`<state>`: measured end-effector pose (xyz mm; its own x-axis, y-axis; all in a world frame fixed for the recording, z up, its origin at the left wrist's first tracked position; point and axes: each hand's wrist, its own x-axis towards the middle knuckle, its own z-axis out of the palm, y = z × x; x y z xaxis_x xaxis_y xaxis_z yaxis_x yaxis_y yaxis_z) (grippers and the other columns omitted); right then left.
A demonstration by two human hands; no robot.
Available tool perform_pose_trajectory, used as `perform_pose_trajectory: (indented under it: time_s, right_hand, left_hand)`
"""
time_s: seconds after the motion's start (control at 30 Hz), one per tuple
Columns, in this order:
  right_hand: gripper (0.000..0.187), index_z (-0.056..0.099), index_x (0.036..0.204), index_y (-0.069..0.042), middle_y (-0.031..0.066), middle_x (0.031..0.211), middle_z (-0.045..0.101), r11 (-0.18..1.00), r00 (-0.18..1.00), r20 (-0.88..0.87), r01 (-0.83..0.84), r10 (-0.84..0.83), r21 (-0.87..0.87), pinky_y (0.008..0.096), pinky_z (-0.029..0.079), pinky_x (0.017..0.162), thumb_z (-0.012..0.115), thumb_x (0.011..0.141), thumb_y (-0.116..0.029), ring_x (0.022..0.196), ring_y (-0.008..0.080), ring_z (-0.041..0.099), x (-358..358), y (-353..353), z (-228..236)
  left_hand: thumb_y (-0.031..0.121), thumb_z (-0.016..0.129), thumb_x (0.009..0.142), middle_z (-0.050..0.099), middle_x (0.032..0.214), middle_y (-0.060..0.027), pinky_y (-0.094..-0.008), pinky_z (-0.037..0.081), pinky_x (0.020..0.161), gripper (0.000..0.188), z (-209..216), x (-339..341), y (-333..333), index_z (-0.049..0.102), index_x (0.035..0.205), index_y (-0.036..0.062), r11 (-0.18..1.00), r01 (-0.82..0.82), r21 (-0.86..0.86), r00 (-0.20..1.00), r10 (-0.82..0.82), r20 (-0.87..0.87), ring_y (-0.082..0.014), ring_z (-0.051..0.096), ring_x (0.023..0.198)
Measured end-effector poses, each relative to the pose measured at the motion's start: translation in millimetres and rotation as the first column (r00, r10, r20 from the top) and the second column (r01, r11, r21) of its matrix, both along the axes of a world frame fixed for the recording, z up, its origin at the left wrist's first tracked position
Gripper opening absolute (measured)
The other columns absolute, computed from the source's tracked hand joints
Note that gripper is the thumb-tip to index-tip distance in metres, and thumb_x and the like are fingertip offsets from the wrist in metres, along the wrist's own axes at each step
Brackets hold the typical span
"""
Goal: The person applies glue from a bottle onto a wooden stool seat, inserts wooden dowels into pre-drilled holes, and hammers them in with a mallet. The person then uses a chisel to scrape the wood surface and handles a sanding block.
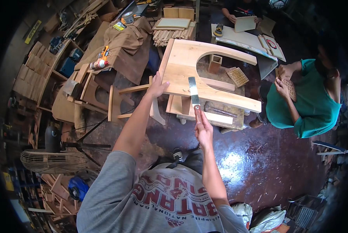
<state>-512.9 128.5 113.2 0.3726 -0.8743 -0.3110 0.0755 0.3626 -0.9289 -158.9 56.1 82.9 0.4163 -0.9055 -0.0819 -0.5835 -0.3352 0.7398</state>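
A pale wooden furniture piece point(180, 64) with an arched cutout lies on a low workbench in front of me. At its near left corner, my left hand point(157, 86) grips the edge, with the thumb on the upper face. My right hand point(204, 130) is wrapped round the brown handle of a putty knife point(193, 91). The flat metal blade points away from me and lies over the near part of the wood. Whether the blade presses on the surface, I cannot tell.
Left of me stand wooden frames point(112, 103), a cloth-draped table point(123, 50) with a glue bottle point(99, 64), and a fan point(53, 159). A person in a green shirt point(310, 101) works at right. Another person's hands point(232, 18) hold a board beyond a far table point(236, 39).
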Motion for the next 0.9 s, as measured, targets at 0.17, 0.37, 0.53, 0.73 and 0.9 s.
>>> perform_pose_trajectory:
  time_s: [0.17,0.37,0.53,0.73,0.9]
  right_hand:
    - [0.062,0.04,0.162,-0.012,0.0012,0.076,0.055,1.0,0.998,0.053,0.015,-0.015,-0.002,0.0238,0.033,0.043,0.049,0.101,-0.002,0.049,0.0069,0.042,4,7,-2]
    - [0.059,0.044,0.16,-0.013,0.0002,0.077,0.057,0.997,1.0,0.023,-0.002,0.0,0.076,0.0228,0.037,0.048,0.049,0.102,0.0,0.055,0.0059,0.046,-18,26,7]
    - [0.062,0.039,0.162,-0.011,0.0005,0.075,0.054,1.0,1.0,0.025,-0.004,0.004,0.022,0.0237,0.034,0.044,0.052,0.102,-0.002,0.049,0.0067,0.042,7,-9,1]
    - [0.061,0.04,0.162,-0.01,0.0013,0.075,0.055,0.999,0.997,0.069,0.013,-0.016,0.042,0.0235,0.034,0.042,0.051,0.102,-0.001,0.049,0.0069,0.043,-13,28,-4]
    - [0.06,0.044,0.16,-0.011,-0.001,0.075,0.055,0.997,1.0,0.014,-0.011,0.01,0.07,0.0231,0.035,0.047,0.051,0.101,0.0,0.055,0.0058,0.045,-18,24,1]
  left_hand:
    - [0.042,0.065,0.098,0.006,0.171,-0.0302,-0.0384,0.012,0.13,0.105,-3,0,-1,0.0,0.162,-0.0096,1.0,-0.004,-0.012,0.998,0.003,-0.055,-0.0373,0.005,0.161]
    - [0.039,0.064,0.098,0.004,0.172,-0.0285,-0.0382,0.01,0.13,0.103,-3,0,2,0.001,0.163,-0.0084,1.0,0.0,-0.004,1.0,-0.001,-0.03,-0.036,0.003,0.162]
    - [0.039,0.064,0.098,0.004,0.172,-0.0283,-0.0383,0.011,0.13,0.103,1,0,-1,0.0,0.163,-0.0075,1.0,0.0,-0.005,1.0,0.0,-0.03,-0.0353,0.003,0.162]
    - [0.039,0.064,0.098,0.004,0.172,-0.0288,-0.0388,0.011,0.13,0.103,2,-2,0,-0.001,0.163,-0.0074,1.0,-0.011,0.016,1.0,0.012,-0.024,-0.0358,0.004,0.162]
    - [0.038,0.063,0.098,0.003,0.172,-0.0287,-0.0387,0.01,0.13,0.102,-7,14,2,-0.001,0.163,-0.0086,1.0,-0.004,0.0,0.998,0.004,-0.061,-0.0369,0.003,0.162]
